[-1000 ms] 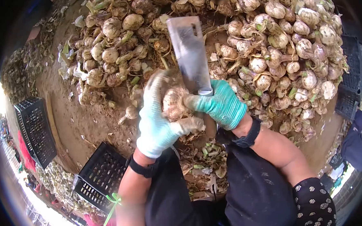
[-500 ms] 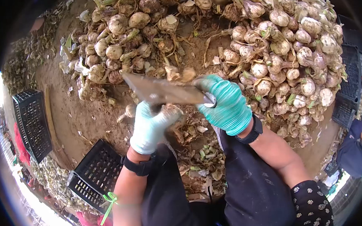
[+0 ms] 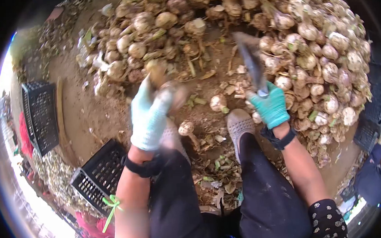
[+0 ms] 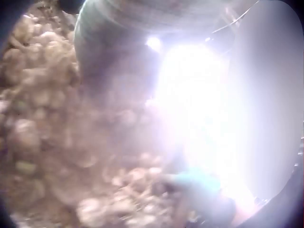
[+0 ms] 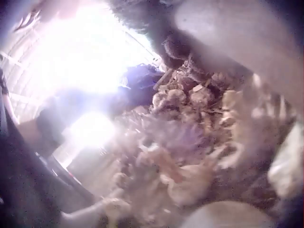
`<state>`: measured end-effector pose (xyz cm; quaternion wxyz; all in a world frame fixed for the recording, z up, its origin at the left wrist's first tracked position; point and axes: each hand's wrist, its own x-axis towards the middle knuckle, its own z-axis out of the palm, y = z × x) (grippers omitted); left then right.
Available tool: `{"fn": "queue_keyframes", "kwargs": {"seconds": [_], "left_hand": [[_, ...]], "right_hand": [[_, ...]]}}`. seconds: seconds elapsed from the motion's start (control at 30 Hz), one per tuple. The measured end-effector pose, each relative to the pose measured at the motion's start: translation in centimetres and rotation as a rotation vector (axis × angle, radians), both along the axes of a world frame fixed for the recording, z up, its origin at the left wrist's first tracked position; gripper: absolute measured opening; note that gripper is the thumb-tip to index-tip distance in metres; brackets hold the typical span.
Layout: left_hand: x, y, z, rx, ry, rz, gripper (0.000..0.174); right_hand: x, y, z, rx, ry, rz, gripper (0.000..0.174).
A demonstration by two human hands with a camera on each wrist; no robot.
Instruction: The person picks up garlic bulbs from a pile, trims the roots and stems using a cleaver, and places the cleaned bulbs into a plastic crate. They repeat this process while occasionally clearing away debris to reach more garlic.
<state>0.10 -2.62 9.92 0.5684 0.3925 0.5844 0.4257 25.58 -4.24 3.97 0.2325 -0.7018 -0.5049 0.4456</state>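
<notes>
My gloved left hand point(image 3: 146, 119) holds a garlic bulb point(image 3: 179, 95) at its thumb and dirty fingertips, both blurred by motion. In my gloved right hand point(image 3: 271, 106) is the handle of a cleaver, its blade point(image 3: 251, 62) pointing away from me and seen nearly edge-on. On the ground between the hands lies a garlic bulb with a short green stem point(image 3: 218, 103). Another bulb with a stem point(image 3: 186, 128) sits close to my left shoe. Both wrist views are blurred and glare-filled; the left one shows the teal right glove point(image 4: 197, 183) low down.
Heaps of garlic rise at the right point(image 3: 312, 65) and at the far left point(image 3: 137, 48). Black plastic crates point(image 3: 41, 114) stand at left, one point(image 3: 105, 168) beside my left leg. Trimmed stems and skins point(image 3: 223, 173) litter the ground between my shoes. A person in dark clothing point(image 3: 372, 178) is at far right.
The hands have moved apart from their close position around the bulb. The cleaver has swung from across the left hand to pointing forward at right. The left hand has shifted upward.
</notes>
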Motion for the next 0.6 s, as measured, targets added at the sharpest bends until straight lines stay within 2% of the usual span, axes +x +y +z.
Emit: {"fn": "queue_keyframes", "kwargs": {"seconds": [0.07,0.1,0.13,0.2,0.23,0.27,0.3,0.33,0.4,0.47,0.53,0.6], "left_hand": [[2.6,0.5,3.6,0.001,-0.585,-0.023,0.049],[1.9,1.0,4.3,0.004,-0.671,-0.106,0.052],[1.4,1.7,5.6,0.012,-0.645,-0.222,0.044],[-0.6,2.7,3.8,0.097,-0.187,-0.058,0.039],[-3.4,2.8,1.3,0.084,0.214,-0.125,0.038],[-5.6,2.0,-1.9,0.087,0.462,-0.102,0.045],[-7.1,1.3,-2.3,-0.078,1.049,-0.325,0.052],[-8.5,0.4,-3.8,-0.104,1.328,-0.501,0.058],[-9.7,-1.4,-7.2,-0.361,1.251,-0.547,0.062],[-11.6,-3.7,-12.1,-0.266,1.114,-0.550,0.062],[-11.0,-3.9,-11.8,-0.283,1.152,-0.550,0.062],[-9.7,-3.8,-10.1,-0.300,1.193,-0.549,0.062]], "right_hand": [[-1.1,0.2,0.2,-0.103,0.269,-0.197,0.030],[-1.6,0.2,0.6,-0.065,0.243,-0.145,0.034],[-1.7,0.2,0.8,-0.068,0.248,-0.142,0.034],[-1.8,0.2,1.0,-0.084,0.057,-0.029,0.036],[-1.6,0.1,0.9,-0.110,0.112,-0.047,0.038],[-1.6,0.1,0.6,-0.117,0.114,-0.060,0.038],[-1.7,0.0,0.4,-0.113,0.057,-0.023,0.039],[-1.8,-0.2,0.2,-0.108,-0.001,0.024,0.040],[-2.9,-0.5,0.4,-0.111,0.052,-0.009,0.037],[-4.6,-0.7,0.9,-0.107,0.162,-0.081,0.029],[-5.6,-0.5,2.4,-0.100,0.153,-0.065,0.027],[-6.3,-0.3,3.9,-0.060,0.129,0.047,0.029]]}}
